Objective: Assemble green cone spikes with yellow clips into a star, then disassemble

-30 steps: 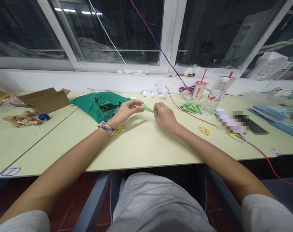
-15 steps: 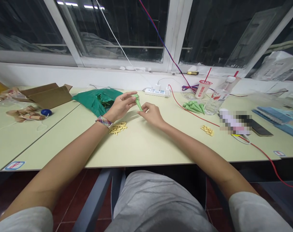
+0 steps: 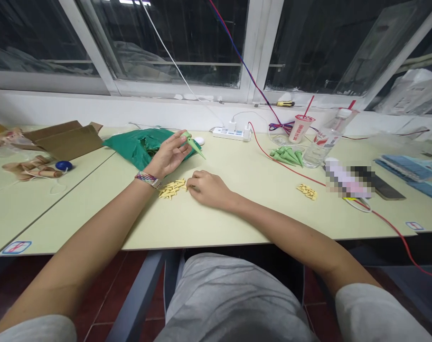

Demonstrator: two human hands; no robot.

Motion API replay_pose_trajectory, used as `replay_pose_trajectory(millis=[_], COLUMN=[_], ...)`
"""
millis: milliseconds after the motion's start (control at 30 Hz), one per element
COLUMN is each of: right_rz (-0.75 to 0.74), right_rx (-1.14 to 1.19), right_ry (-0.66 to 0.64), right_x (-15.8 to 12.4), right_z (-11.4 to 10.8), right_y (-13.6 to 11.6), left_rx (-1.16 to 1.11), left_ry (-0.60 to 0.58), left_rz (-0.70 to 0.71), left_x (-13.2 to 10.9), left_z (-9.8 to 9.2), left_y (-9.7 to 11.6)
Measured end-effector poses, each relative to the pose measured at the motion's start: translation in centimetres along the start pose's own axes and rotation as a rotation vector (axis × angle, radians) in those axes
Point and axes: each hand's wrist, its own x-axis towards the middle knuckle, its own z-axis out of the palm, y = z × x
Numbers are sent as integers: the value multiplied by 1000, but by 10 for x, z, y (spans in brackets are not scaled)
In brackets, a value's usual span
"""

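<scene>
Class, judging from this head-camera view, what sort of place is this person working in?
Probably a shared workroom or classroom used for handcraft: long pale tables pushed together with a label sticker, a power strip, and batches of small green cones and yellow pieces.
</scene>
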Motion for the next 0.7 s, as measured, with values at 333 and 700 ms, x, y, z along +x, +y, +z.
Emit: replay_pose_trajectory(millis=[333,700], right_rz=[218,324], right_rx=[91,481], right_ry=[11,359], right_x=[-13,-34], right_z=[-24,-53], right_y=[26,75], left_rx=[13,144], left_ry=[-56,-121], left_rz=[-53,-130], left_x=[-7,-18], left_z=[8,21], left_y=[3,-3])
